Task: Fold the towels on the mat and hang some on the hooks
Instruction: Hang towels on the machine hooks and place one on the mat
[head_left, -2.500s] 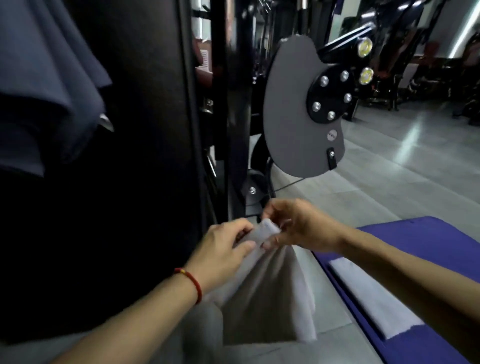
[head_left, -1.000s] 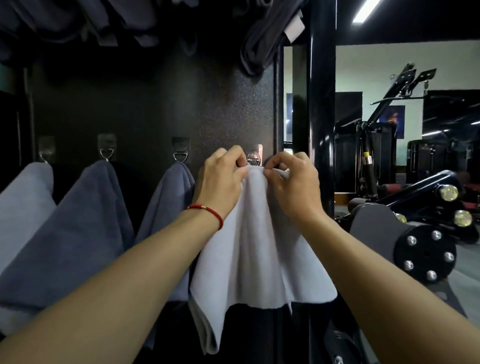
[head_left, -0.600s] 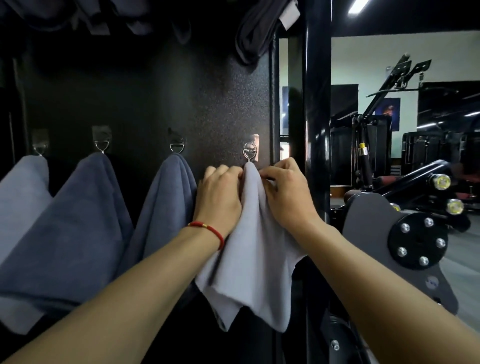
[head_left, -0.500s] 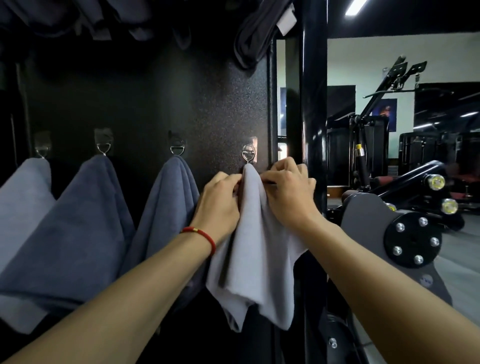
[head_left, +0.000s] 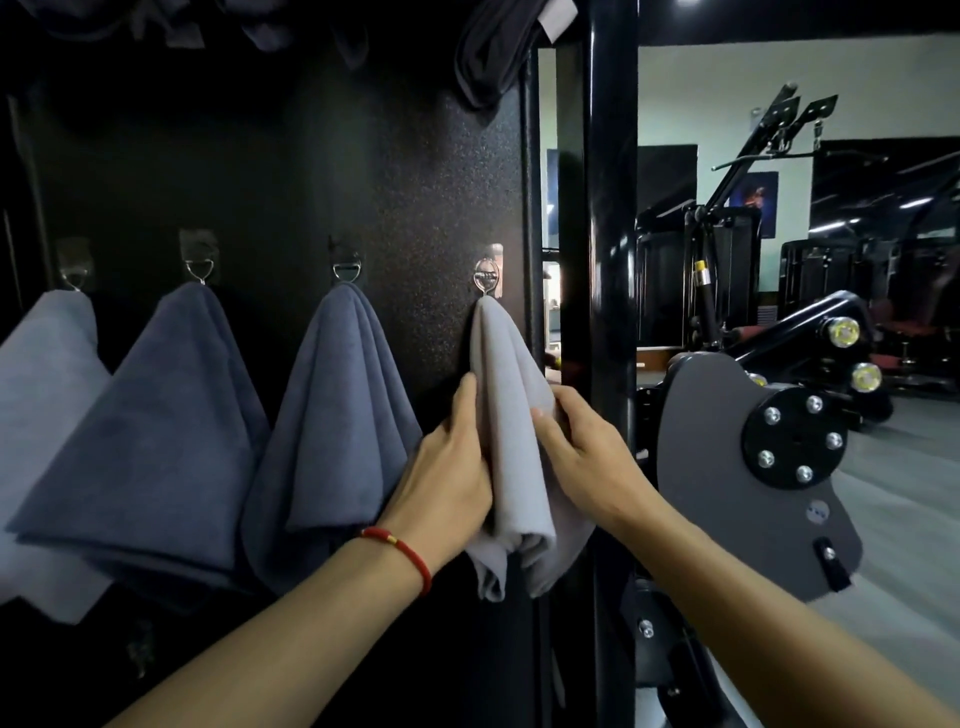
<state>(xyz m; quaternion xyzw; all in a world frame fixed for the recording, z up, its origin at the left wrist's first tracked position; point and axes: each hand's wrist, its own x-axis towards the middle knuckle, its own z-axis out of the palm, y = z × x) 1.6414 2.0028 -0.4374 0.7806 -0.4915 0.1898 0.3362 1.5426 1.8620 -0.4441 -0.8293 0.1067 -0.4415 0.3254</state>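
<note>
Both my hands slid down from the hook (head_left: 488, 275) since half a second ago; the light grey towel (head_left: 511, 415) now hangs from it by its top. Left hand (head_left: 452, 467) lies flat against the towel's left side, fingers straight. Right hand (head_left: 587, 457) holds the right side, fingers curled around the fabric. Three towels hang on hooks further left.

A gym: weight machines (head_left: 753, 291) stand across the floor behind a black frame (head_left: 608, 312).
</note>
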